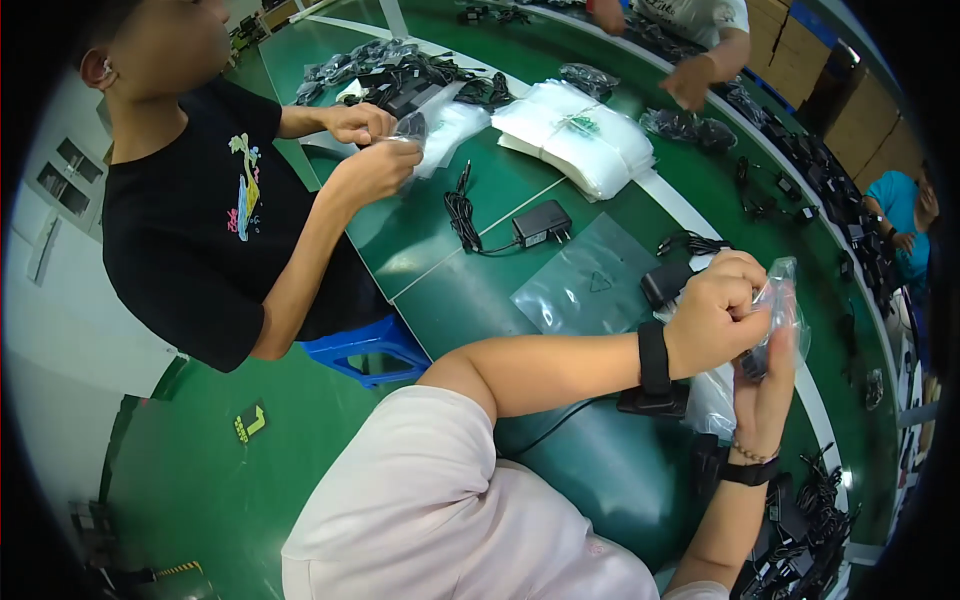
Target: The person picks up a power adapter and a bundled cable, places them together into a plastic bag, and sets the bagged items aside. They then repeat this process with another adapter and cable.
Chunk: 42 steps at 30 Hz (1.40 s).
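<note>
Up at the right side of the table, my left hand pinches a clear plastic bag with its fingers curled in. My right hand grips the same bag from below, its fingers behind the plastic. Something dark shows in the bag between the hands, probably a power adapter. Just beyond my left hand lies a black power adapter with a coiled cable, partly hidden. A flat clear bag rests left of it. Farther left is another black power adapter with its cable bundled.
A tied stack of white-clear bags stands at the back. A person in black handles a bag at the left, near a blue stool. Heaped adapters and cables lie near my right forearm. Others work across the conveyor.
</note>
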Each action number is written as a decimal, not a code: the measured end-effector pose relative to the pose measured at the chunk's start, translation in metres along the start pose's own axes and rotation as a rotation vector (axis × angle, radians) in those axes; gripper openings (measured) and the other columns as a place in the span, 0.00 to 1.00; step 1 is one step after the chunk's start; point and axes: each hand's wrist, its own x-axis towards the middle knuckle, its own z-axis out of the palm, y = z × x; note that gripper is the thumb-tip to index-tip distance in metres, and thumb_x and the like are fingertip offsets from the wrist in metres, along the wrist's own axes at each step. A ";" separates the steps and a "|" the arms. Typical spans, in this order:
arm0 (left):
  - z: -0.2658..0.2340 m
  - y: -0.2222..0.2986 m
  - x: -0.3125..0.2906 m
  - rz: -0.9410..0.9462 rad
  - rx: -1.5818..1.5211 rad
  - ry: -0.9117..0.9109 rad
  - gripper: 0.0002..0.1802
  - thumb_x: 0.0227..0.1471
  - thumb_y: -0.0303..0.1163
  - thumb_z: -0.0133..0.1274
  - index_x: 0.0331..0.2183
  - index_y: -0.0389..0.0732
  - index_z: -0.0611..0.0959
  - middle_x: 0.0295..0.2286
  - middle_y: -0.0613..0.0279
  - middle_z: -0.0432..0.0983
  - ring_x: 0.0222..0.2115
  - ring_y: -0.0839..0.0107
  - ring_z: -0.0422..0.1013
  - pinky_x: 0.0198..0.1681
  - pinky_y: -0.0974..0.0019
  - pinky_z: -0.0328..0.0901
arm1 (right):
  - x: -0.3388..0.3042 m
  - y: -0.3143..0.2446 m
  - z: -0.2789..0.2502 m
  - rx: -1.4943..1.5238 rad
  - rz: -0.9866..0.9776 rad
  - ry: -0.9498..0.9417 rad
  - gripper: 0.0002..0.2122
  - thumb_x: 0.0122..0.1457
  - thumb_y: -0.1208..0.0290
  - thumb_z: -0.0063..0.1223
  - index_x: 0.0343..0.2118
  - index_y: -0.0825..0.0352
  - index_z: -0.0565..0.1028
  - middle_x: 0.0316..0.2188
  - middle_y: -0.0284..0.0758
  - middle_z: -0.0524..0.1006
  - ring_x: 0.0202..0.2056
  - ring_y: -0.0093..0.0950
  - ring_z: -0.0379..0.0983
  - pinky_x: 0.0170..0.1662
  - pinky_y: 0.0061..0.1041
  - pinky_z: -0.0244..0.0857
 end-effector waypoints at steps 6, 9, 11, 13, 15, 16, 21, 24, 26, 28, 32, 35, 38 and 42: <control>0.003 -0.001 0.005 -0.441 0.024 0.114 0.14 0.39 0.21 0.55 0.30 0.39 0.69 0.38 0.58 0.67 0.38 0.70 0.65 0.40 0.68 0.62 | 0.043 -0.039 -0.022 -0.448 -0.237 0.200 0.23 0.56 0.74 0.45 0.55 0.72 0.58 0.47 0.37 0.69 0.43 0.23 0.68 0.44 0.21 0.62; -0.015 0.006 0.027 -0.603 -0.286 0.178 0.20 0.39 0.23 0.54 0.36 0.39 0.66 0.35 0.60 0.66 0.34 0.74 0.64 0.34 0.70 0.63 | 0.104 -0.080 -0.106 -1.294 -0.475 0.291 0.30 0.55 0.83 0.41 0.61 0.58 0.48 0.50 0.41 0.67 0.41 0.31 0.71 0.40 0.23 0.64; -0.008 0.023 0.033 -0.564 -0.371 0.126 0.18 0.40 0.23 0.54 0.35 0.39 0.67 0.34 0.61 0.66 0.33 0.75 0.64 0.34 0.71 0.63 | 0.131 -0.109 -0.176 -2.068 -0.248 0.453 0.37 0.51 0.88 0.38 0.61 0.49 0.44 0.56 0.43 0.60 0.39 0.38 0.71 0.38 0.25 0.65; -0.006 0.038 0.035 -0.474 -0.524 0.031 0.14 0.41 0.22 0.53 0.33 0.38 0.69 0.30 0.63 0.66 0.32 0.77 0.64 0.34 0.72 0.63 | 0.149 -0.122 -0.248 -2.335 -0.302 0.436 0.36 0.51 0.88 0.38 0.61 0.48 0.45 0.55 0.43 0.60 0.37 0.37 0.71 0.36 0.25 0.66; -0.015 0.046 0.034 -0.480 -0.494 -0.028 0.12 0.43 0.21 0.52 0.33 0.38 0.69 0.30 0.64 0.66 0.32 0.78 0.64 0.36 0.72 0.62 | 0.181 -0.117 -0.303 -2.577 -0.372 0.375 0.36 0.51 0.87 0.38 0.61 0.48 0.45 0.55 0.43 0.59 0.34 0.37 0.71 0.33 0.25 0.67; -0.020 0.049 0.033 -0.502 -0.469 -0.097 0.10 0.44 0.20 0.52 0.32 0.37 0.70 0.30 0.64 0.67 0.32 0.78 0.65 0.38 0.73 0.62 | 0.201 -0.111 -0.320 -2.605 -0.429 0.399 0.36 0.51 0.87 0.37 0.61 0.47 0.45 0.56 0.42 0.58 0.37 0.37 0.70 0.36 0.29 0.66; -0.029 0.069 0.035 -0.433 -0.405 -0.150 0.06 0.45 0.19 0.51 0.29 0.37 0.73 0.27 0.64 0.68 0.30 0.76 0.66 0.38 0.73 0.61 | 0.276 -0.115 -0.437 -2.735 -0.503 0.472 0.35 0.52 0.80 0.42 0.61 0.44 0.45 0.58 0.40 0.54 0.50 0.42 0.61 0.48 0.41 0.58; -0.028 0.066 0.034 -0.417 -0.378 -0.158 0.07 0.45 0.19 0.51 0.30 0.36 0.73 0.28 0.62 0.69 0.30 0.75 0.66 0.37 0.72 0.61 | 0.290 -0.077 -0.420 -2.580 -0.280 0.387 0.34 0.53 0.72 0.46 0.61 0.44 0.45 0.59 0.40 0.52 0.56 0.44 0.52 0.54 0.47 0.50; -0.025 0.063 0.034 -0.429 -0.405 -0.179 0.07 0.44 0.19 0.52 0.30 0.36 0.73 0.29 0.62 0.69 0.30 0.75 0.67 0.36 0.72 0.61 | 0.274 -0.066 -0.392 -2.226 0.122 0.339 0.36 0.51 0.63 0.51 0.61 0.45 0.44 0.60 0.40 0.50 0.60 0.46 0.42 0.57 0.53 0.40; -0.027 0.058 0.039 -0.351 -0.328 -0.219 0.08 0.43 0.18 0.52 0.30 0.36 0.73 0.29 0.60 0.70 0.31 0.73 0.67 0.36 0.72 0.61 | 0.242 -0.087 -0.345 -2.258 -0.276 0.147 0.39 0.48 0.56 0.55 0.61 0.45 0.45 0.61 0.40 0.47 0.61 0.46 0.37 0.54 0.59 0.39; -0.055 0.066 0.058 -0.348 -0.381 -0.001 0.10 0.42 0.16 0.51 0.31 0.35 0.71 0.27 0.58 0.70 0.28 0.69 0.69 0.35 0.68 0.65 | 0.209 -0.085 -0.186 -1.882 -0.147 -0.273 0.24 0.50 0.67 0.53 0.52 0.64 0.65 0.46 0.45 0.70 0.48 0.39 0.66 0.52 0.30 0.58; -0.063 0.066 0.075 -0.271 -0.471 0.152 0.11 0.44 0.15 0.48 0.33 0.35 0.69 0.28 0.56 0.70 0.26 0.70 0.67 0.37 0.64 0.67 | 0.155 -0.081 -0.143 -1.916 0.268 -0.407 0.21 0.47 0.67 0.54 0.46 0.69 0.70 0.39 0.46 0.74 0.39 0.39 0.71 0.44 0.31 0.64; -0.052 0.067 0.070 -0.308 -0.528 0.080 0.10 0.44 0.16 0.47 0.32 0.35 0.69 0.27 0.56 0.70 0.24 0.70 0.67 0.36 0.64 0.67 | 0.082 -0.074 -0.118 -2.077 0.291 -0.393 0.22 0.46 0.67 0.55 0.45 0.71 0.70 0.38 0.46 0.74 0.40 0.41 0.71 0.45 0.32 0.63; -0.038 0.072 0.056 -0.388 -0.360 -0.223 0.07 0.46 0.21 0.48 0.31 0.35 0.71 0.27 0.58 0.71 0.24 0.70 0.68 0.33 0.63 0.67 | 0.026 -0.050 -0.123 -2.249 -0.591 0.013 0.22 0.46 0.66 0.55 0.44 0.71 0.70 0.39 0.47 0.73 0.41 0.43 0.70 0.47 0.33 0.62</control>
